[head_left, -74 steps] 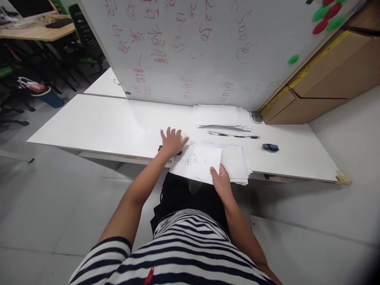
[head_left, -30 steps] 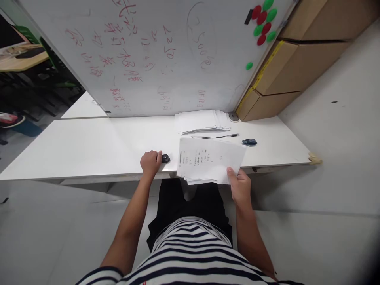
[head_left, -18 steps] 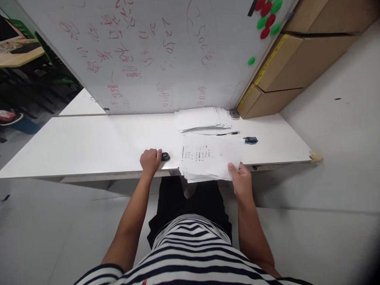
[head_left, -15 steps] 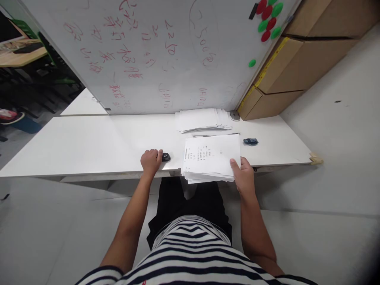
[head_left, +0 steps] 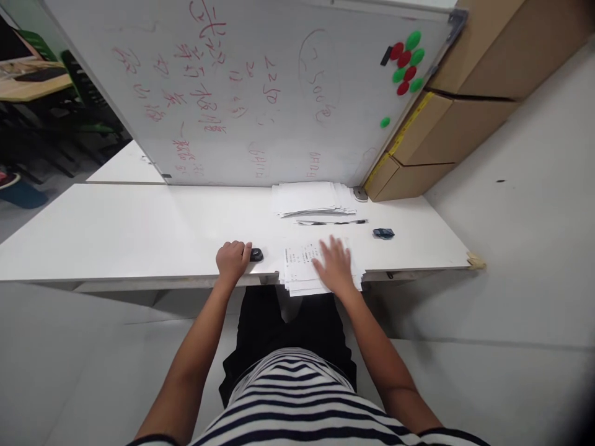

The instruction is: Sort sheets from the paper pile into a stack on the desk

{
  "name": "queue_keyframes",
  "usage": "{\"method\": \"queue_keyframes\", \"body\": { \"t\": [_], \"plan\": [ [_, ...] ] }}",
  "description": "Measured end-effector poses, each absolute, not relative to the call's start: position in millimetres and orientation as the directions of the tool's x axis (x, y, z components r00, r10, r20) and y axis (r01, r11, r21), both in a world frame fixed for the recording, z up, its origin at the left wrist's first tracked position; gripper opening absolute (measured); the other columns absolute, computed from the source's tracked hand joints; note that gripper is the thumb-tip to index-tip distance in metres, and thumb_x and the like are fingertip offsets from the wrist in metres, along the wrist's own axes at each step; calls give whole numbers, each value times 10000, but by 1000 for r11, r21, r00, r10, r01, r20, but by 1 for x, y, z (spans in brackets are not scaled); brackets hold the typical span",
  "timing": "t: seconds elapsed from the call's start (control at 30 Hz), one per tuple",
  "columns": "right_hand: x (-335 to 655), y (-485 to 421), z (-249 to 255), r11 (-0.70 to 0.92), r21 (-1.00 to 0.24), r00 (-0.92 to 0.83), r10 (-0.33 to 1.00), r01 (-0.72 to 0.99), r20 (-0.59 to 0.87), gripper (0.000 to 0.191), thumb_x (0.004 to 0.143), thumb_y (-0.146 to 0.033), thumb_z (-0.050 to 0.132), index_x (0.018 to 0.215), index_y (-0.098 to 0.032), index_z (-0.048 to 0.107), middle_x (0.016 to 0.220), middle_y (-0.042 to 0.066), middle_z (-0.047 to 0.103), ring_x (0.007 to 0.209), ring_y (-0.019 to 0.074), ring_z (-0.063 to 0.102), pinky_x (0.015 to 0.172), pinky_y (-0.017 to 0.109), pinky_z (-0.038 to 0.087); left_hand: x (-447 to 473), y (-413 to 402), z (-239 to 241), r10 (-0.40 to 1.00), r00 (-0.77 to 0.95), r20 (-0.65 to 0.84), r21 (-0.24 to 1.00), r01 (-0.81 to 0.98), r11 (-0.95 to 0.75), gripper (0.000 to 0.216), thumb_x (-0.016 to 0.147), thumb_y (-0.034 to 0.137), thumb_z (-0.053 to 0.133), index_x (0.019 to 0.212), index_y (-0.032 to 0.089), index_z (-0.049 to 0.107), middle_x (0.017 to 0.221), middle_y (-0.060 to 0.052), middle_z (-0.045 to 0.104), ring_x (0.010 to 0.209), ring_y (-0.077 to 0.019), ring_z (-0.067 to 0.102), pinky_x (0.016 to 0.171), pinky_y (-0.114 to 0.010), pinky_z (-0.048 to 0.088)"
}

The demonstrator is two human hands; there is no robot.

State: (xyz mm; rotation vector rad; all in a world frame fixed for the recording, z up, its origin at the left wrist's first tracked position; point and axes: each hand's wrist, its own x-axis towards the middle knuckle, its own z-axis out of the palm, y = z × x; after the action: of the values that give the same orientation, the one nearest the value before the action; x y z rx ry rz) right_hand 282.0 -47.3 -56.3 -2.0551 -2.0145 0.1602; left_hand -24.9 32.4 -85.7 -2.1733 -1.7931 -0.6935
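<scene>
My left hand (head_left: 232, 263) is closed around what looks like a black stapler (head_left: 256, 254). Only its rounded end shows past the thumb, at the table's front edge. To the right, my right hand (head_left: 335, 266) lies with spread fingers on a stack of printed papers (head_left: 302, 282), slightly blurred. These sheets overhang the front edge a little, and their edges are uneven. Behind them rests a thin, dark-tipped pen (head_left: 332, 222). Farther back, against the whiteboard, is a second pile of white papers (head_left: 304, 198).
A small dark blue object (head_left: 383, 233) lies on the white table (head_left: 116, 229), right of the papers. The whiteboard (head_left: 279, 136) with red writing and round magnets stands along the back. Cardboard boxes (head_left: 418, 133) are stacked at the right, near the wall.
My right hand has let go of the stack's right edge and moved left, onto the top sheet. The stack now sits lower. My left hand keeps its hold; the view has shifted slightly.
</scene>
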Motion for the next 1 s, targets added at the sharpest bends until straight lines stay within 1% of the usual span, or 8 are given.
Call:
{"method": "queue_keyframes", "body": {
  "t": [0.17,0.27,0.4,0.47,0.53,0.6,0.73,1.0],
  "plan": [
    [273,-38,-72,-21,-229,-15,988,973,-155,636,968,-540,186,1510,-208,218,1603,104,71,1467,289,20,1150,550,50,-24,31,-86,862,137,487,119,968,-221,432,956,391,358,605,197,517,636,-69,579,692,-202,493,605,-334,218],
    [270,-18,-58,-4,-256,-17,997,967,-78,685,954,-584,179,1513,-189,195,1601,137,24,1465,312,18,1135,579,79,-24,31,-86,853,138,503,102,971,-217,423,956,393,361,623,199,534,649,-70,589,707,-205,511,613,-334,231],
    [261,49,-22,230,-157,-204,965,960,166,607,975,-503,228,1505,-208,216,1604,105,62,1469,271,13,1152,509,110,-23,30,-84,853,127,506,101,974,-205,421,956,388,362,629,200,548,645,-73,595,705,-211,525,619,-337,238],
    [260,91,-11,276,-69,-262,951,959,164,559,983,-415,271,1500,-203,233,1605,95,75,1470,259,12,1156,475,113,-22,29,-82,853,115,508,112,974,-198,423,957,381,359,629,200,553,646,-75,601,706,-212,529,621,-337,245],
    [262,126,-9,273,0,-273,962,962,15,602,965,-406,355,1509,-202,198,1604,102,70,1468,278,32,1146,491,131,-21,28,-80,854,102,511,116,976,-186,417,957,375,359,639,199,564,656,-77,609,715,-215,536,625,-338,254],
    [267,148,-16,285,21,-281,952,958,-121,600,947,-426,411,1489,-220,255,1589,103,165,1450,302,146,1114,498,222,-20,27,-80,855,94,510,114,978,-176,412,956,373,362,649,199,574,663,-80,614,719,-218,543,625,-341,258],
    [279,161,-32,313,35,-305,942,949,-141,449,971,-362,376,1394,-216,419,1512,120,363,1377,289,348,989,416,401,-21,27,-82,848,117,517,101,975,-196,412,958,364,361,642,203,570,649,-76,610,700,-217,542,622,-348,267],
    [274,159,-39,246,98,-240,968,964,-69,360,983,-217,310,1265,-146,521,1169,180,651,1113,242,610,866,335,440,-23,29,-84,837,114,535,96,976,-194,385,949,344,377,634,210,556,643,-68,598,699,-212,550,633,-348,298]
  ]
}}
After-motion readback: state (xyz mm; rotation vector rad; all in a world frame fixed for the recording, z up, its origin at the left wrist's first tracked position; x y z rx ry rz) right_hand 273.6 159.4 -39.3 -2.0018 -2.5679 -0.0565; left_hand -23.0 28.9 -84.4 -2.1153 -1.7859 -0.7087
